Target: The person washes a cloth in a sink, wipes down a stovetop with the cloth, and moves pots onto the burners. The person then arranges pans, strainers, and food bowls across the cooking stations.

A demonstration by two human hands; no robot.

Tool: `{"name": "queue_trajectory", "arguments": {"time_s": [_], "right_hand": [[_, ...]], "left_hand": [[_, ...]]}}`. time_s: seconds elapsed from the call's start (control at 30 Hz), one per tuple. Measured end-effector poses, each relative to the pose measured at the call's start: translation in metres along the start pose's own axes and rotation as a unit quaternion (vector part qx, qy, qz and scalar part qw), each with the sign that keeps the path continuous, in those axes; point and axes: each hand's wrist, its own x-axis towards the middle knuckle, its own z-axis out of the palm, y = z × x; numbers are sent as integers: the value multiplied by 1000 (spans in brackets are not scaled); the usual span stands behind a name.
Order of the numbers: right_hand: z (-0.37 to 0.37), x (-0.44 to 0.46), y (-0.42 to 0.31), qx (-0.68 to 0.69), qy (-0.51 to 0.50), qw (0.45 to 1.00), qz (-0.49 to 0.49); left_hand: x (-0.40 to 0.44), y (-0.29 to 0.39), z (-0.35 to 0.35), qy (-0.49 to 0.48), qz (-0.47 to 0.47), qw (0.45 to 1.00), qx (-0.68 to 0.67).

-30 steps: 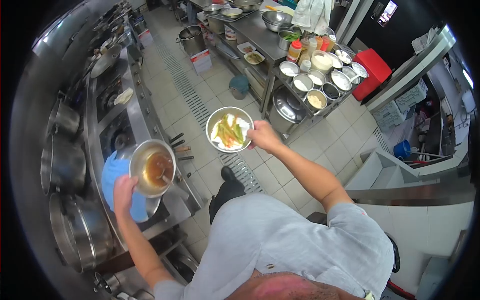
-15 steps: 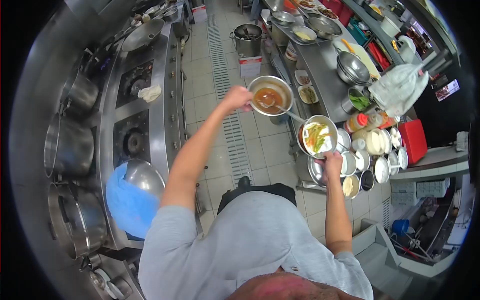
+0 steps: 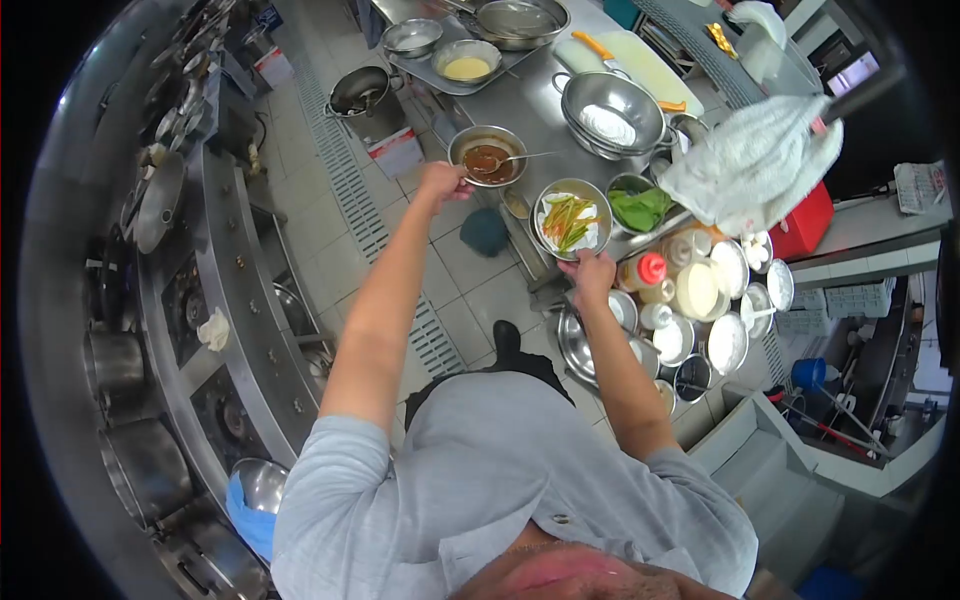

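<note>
My left hand [image 3: 447, 184] grips the rim of a metal bowl of brown sauce [image 3: 487, 157], in which a spoon [image 3: 522, 156] rests with its handle pointing right. To the right, my right hand [image 3: 590, 270] holds the near edge of a second metal bowl [image 3: 571, 219], which has green and orange strips over something white. Both bowls are at the near edge of the steel counter [image 3: 535, 95]; whether they touch it I cannot tell. Just right of the second bowl stands a container of green leaves [image 3: 640, 208].
Sauce bottles [image 3: 642, 271] and several small tubs stand at the right. Stacked colanders [image 3: 612, 112], a cutting board [image 3: 640, 66] and a hanging white cloth [image 3: 750, 165] are beyond. The stove [image 3: 225, 300] runs along the left, and a large pot [image 3: 366, 100] stands past the counter's left side.
The view has turned toward the counter. My left hand has carried the sauce bowl from the stove side across to the counter, and my right hand has brought the other bowl there too.
</note>
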Motion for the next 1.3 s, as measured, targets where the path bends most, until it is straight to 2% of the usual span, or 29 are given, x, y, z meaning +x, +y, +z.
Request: {"name": "queue_trajectory", "arguments": {"time_s": [0.23,0.27,0.3,0.33,0.4,0.47,0.5,0.57,0.63,0.7,0.73,0.77,0.8,0.93,1.03,1.13,1.17,1.3], "right_hand": [[17,58,22,18,44,999,5],[22,60,21,22,33,999,-2],[24,68,25,27,37,999,7],[25,70,24,34,8,999,10],[36,68,17,28,24,999,24],[37,64,11,19,19,998,53],[36,61,9,2,17,996,83],[31,55,14,-44,-4,993,111],[45,32,10,-48,13,991,125],[57,15,11,-86,-31,987,135],[69,10,11,-110,-53,982,142],[91,1,12,-131,-72,978,144],[114,-10,12,-149,-90,974,146],[218,-26,19,-190,-170,955,155],[285,-9,29,-202,-234,936,168],[348,17,37,-235,-289,912,173],[369,27,40,-246,-305,904,172],[446,69,51,-278,-362,868,194]], "left_hand": [[120,-35,53,-46,-7,999,-17],[140,-41,59,-63,16,989,136],[132,-37,64,-43,79,995,44],[114,-10,67,0,-33,999,-34],[105,2,54,-48,-41,998,-13],[97,-4,19,-109,-33,992,-57],[92,-6,-5,-139,-26,987,-77],[64,-2,-78,-136,-39,979,-145],[44,-9,-172,-108,-30,973,-202],[28,-23,-280,-62,-10,957,-282],[23,-31,-337,-15,-11,940,-339],[18,-43,-397,11,29,923,-384],[9,-48,-455,49,42,886,-460],[-37,-38,-651,170,159,794,-562],[-48,-30,-738,279,151,743,-589],[-43,-35,-792,248,168,679,-670],[-39,-37,-804,227,180,672,-682],[-15,-31,-825,284,188,623,-704]]}}
